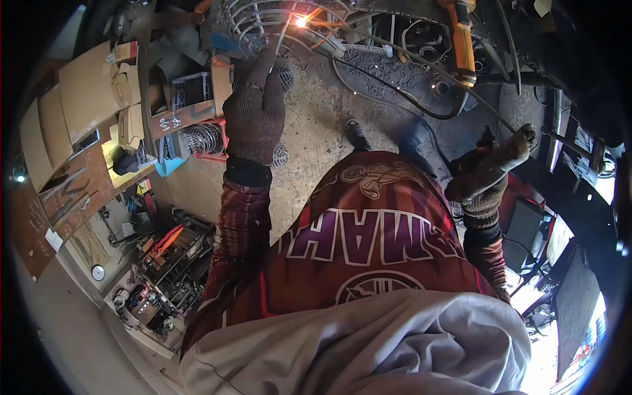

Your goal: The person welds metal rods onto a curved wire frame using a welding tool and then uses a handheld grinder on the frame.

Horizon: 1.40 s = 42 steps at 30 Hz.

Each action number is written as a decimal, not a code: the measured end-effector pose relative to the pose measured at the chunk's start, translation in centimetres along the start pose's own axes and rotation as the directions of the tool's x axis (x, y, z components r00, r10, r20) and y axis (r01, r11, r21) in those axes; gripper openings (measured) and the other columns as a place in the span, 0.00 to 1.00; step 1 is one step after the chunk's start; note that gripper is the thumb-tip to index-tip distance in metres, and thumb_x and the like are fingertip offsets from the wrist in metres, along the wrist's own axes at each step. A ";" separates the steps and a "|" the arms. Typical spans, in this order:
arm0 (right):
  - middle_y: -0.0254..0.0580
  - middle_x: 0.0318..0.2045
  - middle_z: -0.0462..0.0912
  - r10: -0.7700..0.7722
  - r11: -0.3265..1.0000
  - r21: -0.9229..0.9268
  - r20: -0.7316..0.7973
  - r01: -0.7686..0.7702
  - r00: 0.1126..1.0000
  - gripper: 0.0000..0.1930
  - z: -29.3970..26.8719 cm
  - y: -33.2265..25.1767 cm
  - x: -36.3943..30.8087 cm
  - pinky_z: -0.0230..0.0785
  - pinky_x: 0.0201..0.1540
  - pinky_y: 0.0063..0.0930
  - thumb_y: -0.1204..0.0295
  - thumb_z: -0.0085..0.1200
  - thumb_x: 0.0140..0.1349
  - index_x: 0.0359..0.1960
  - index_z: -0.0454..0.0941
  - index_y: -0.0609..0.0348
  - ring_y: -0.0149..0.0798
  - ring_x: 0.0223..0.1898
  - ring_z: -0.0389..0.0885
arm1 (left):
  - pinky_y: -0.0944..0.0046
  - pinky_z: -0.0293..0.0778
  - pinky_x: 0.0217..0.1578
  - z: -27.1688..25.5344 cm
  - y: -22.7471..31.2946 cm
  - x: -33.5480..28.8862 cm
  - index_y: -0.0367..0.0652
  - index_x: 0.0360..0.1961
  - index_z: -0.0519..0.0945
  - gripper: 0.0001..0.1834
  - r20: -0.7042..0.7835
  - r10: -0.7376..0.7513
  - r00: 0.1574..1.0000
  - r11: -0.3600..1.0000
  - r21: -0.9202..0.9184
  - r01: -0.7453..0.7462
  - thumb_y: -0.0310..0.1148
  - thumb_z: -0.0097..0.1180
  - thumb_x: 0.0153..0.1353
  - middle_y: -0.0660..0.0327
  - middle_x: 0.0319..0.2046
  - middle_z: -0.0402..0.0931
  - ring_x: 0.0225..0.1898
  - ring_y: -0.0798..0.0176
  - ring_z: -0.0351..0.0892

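Observation:
My left hand, in a dark knitted glove, reaches up to the far workbench. Its fingers close on a thin pale rod that points to a bright glowing spot. Beside that spot curves a wire frame of round metal rings, partly cut off by the top edge. Out to the right, my right hand, in a worn, dirty glove, is closed around the near end of a long thin rod. This rod slants up toward the glow; its far end is hard to make out.
A yellow power tool hangs over the bench edge, with a black cable looping below. Wire coils sit in a red crate at left. Cardboard lies on the rusty left table. My feet stand on the stained floor.

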State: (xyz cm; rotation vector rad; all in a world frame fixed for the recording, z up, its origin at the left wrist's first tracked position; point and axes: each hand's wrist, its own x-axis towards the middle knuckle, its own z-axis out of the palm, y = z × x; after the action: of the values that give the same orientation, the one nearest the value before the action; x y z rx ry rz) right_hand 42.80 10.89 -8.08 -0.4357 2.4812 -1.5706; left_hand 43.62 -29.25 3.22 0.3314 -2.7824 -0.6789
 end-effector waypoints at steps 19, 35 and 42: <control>0.37 0.42 0.81 0.168 0.965 0.200 0.032 -0.171 0.985 0.29 0.0 -0.3 -0.4 0.73 0.48 0.32 0.63 0.70 0.52 0.55 0.72 0.57 0.36 0.43 0.81 | 0.58 0.78 0.32 0.3 0.2 -0.5 0.41 0.43 0.83 0.09 -0.055 -0.078 0.995 0.995 0.050 0.080 0.30 0.59 0.64 0.49 0.35 0.83 0.31 0.50 0.84; 0.40 0.40 0.80 -0.370 0.838 -0.512 -0.283 0.187 0.885 0.29 0.3 3.3 2.1 0.72 0.47 0.37 0.63 0.66 0.53 0.54 0.71 0.62 0.39 0.40 0.80 | 0.60 0.79 0.40 0.0 -0.5 -1.2 0.41 0.49 0.83 0.13 -0.072 -0.081 0.994 0.997 -0.017 0.080 0.29 0.57 0.64 0.51 0.43 0.84 0.40 0.56 0.85; 0.37 0.33 0.81 -0.177 0.938 -0.312 -0.053 0.152 0.983 0.27 -0.8 -1.1 0.5 0.73 0.44 0.35 0.63 0.64 0.55 0.53 0.71 0.62 0.38 0.35 0.81 | 0.60 0.78 0.51 0.2 -0.5 -0.4 0.44 0.61 0.77 0.22 0.010 -0.027 1.000 0.997 -0.077 0.027 0.27 0.56 0.65 0.50 0.55 0.78 0.51 0.53 0.82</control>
State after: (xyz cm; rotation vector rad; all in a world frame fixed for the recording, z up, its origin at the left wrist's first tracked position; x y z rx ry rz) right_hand 42.30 10.98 -6.79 -0.6519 2.8302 -1.2757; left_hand 44.04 -29.42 2.71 0.3518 -2.7554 -0.7940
